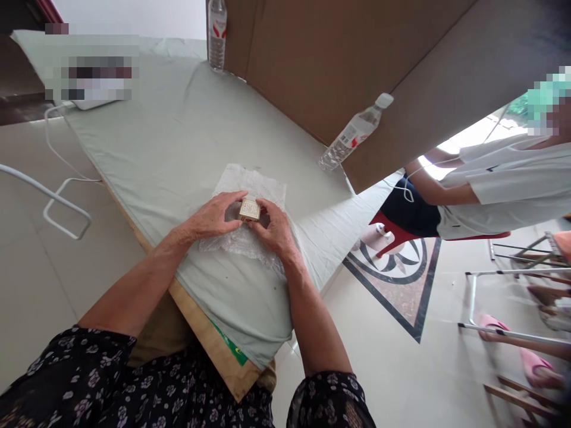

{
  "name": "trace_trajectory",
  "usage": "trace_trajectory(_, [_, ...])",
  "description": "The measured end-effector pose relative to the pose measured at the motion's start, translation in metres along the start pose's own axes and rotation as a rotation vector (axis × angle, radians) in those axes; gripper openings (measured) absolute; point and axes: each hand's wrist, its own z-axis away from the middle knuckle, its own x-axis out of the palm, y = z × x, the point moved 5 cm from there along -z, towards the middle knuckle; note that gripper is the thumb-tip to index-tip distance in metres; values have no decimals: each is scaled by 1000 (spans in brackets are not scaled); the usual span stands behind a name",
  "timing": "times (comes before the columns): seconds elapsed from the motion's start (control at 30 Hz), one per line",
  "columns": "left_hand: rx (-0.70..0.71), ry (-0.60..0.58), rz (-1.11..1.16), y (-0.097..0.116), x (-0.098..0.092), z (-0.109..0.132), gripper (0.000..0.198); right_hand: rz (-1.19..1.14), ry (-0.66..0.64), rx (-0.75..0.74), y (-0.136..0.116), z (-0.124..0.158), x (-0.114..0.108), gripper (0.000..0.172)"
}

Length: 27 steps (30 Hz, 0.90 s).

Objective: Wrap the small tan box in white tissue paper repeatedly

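A small cream-coloured box (pixel 250 209) with printed lettering on its top is between my two hands. My left hand (pixel 214 217) has its thumb and fingertips at the box's left side, with the fingers curved. On the other side, my right hand (pixel 275 230) grips the box between thumb and fingers. Beneath both hands a crumpled sheet of clear bubble wrap (pixel 243 177) is spread over the pale green tablecloth (pixel 169 137).
A plastic water bottle (pixel 357 132) leans against a big cardboard panel (pixel 307 65); another bottle (pixel 217 35) stands at its far left end. A white cable (pixel 57 196) hangs at left. A person in a white shirt (pixel 499 184) sits at right.
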Motion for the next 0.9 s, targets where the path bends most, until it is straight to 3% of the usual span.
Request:
trace_trajectory(0.1, [5, 5, -8, 0, 0, -1, 75, -32, 25, -20, -3, 5, -16, 61])
trace_trajectory(0.23, [10, 9, 0, -1, 1, -2, 68, 53, 55, -85, -22, 29, -41, 37])
trace_trajectory(0.37, [18, 23, -12, -3, 2, -3, 64, 176, -138, -215, -50, 63, -29, 33])
trace_trajectory(0.47, [8, 32, -9, -5, 2, -3, 63, 319, -200, -273, -60, 79, -8, 34])
trace_trajectory(0.57, [-4, 34, 4, -5, 2, -3, 62, 441, -168, -278, -61, 80, 5, 19])
trace_trajectory(0.67, [-14, 35, 23, -3, 1, -4, 62, 469, -133, -262, -61, 74, 9, 24])
trace_trajectory(0.8, [-45, 25, 108, 2, -4, -1, 62, 414, -54, -245, -64, 66, 0, 24])
trace_trajectory(0.9, [-93, 29, 226, 6, -12, 6, 73, 406, 47, -250, -66, 58, -12, 25])
